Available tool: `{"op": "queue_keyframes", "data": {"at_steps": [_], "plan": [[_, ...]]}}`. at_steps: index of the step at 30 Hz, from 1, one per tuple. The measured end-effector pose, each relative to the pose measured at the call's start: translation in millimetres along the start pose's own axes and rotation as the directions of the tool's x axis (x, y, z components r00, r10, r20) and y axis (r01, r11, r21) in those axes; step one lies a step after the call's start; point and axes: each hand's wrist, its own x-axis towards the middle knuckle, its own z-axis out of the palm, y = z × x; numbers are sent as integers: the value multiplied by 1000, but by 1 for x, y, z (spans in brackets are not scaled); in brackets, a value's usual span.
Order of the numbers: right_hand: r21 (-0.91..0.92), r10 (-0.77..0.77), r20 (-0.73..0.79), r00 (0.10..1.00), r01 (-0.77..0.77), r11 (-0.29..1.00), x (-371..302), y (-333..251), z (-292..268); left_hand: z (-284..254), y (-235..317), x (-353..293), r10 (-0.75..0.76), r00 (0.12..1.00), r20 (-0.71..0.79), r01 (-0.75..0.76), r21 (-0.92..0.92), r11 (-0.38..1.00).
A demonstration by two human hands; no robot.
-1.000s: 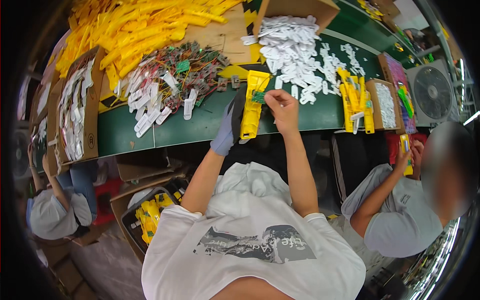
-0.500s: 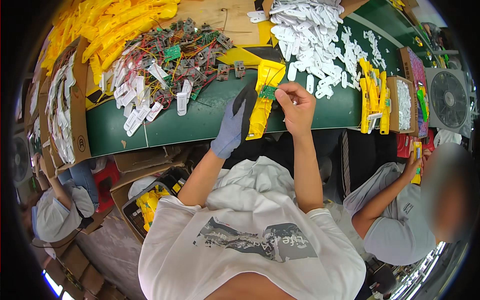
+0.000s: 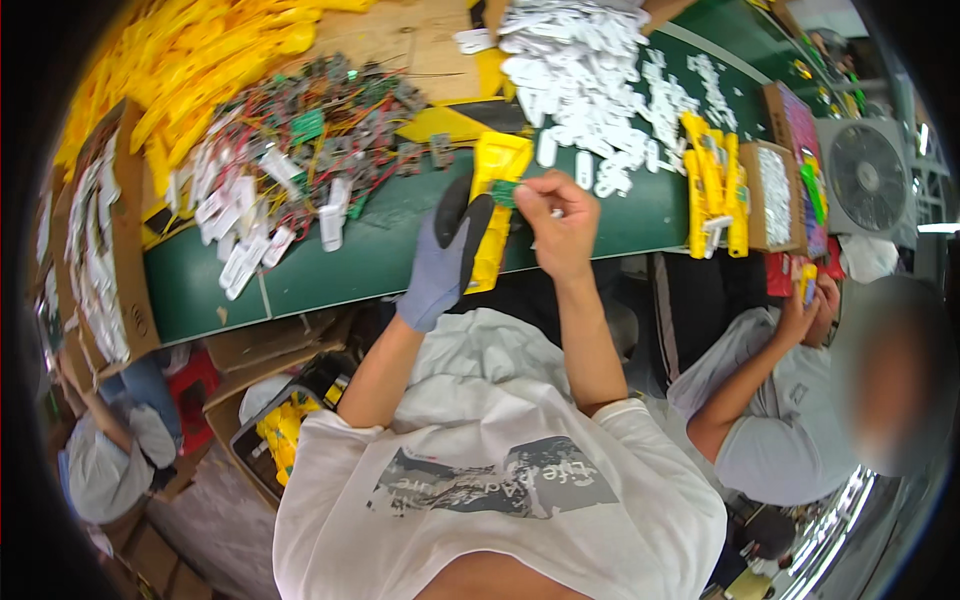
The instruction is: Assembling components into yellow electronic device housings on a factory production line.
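Note:
My left hand, in a grey and black work glove, is closed round a long yellow plastic housing held above the near edge of the green table. At the housing's upper half sits a small green circuit board. My bare right hand pinches the board's right edge between thumb and fingers. A small white bit shows by the right fingers, too small to name. To the left lies a heap of grey modules with red and yellow wires and green boards, with white plastic pieces at its near side.
White flat plastic parts are piled beyond my hands. Yellow housings heap at the far left; several more stand at right, beside a box of small white parts. A co-worker sits at right, another person at left.
The view has shifted, so the table's things sit further left. My left hand has the housing turned more upright, and the green board is more covered by my fingers.

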Motion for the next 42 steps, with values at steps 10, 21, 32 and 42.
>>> {"op": "queue_keyframes", "data": {"at_steps": [10, 21, 32, 42], "plan": [[47, 105, -35, 994, -103, 994, -8, -15, 7, 15, 11, 1, 1, 991, -134, -2, -4, 1000], [-193, 150, 234, 960, -105, 975, -2, -20, 7, -3, -19, 6, 242, 961, -135, -224, 138, 965], [-256, 261, 378, 888, -171, 951, 4, -32, 2, 4, 1, -3, 276, 958, -82, -260, 162, 952], [-326, 314, 372, 874, -194, 925, 3, -35, -2, 3, -5, 5, 303, 950, -78, -279, 225, 933]]}}
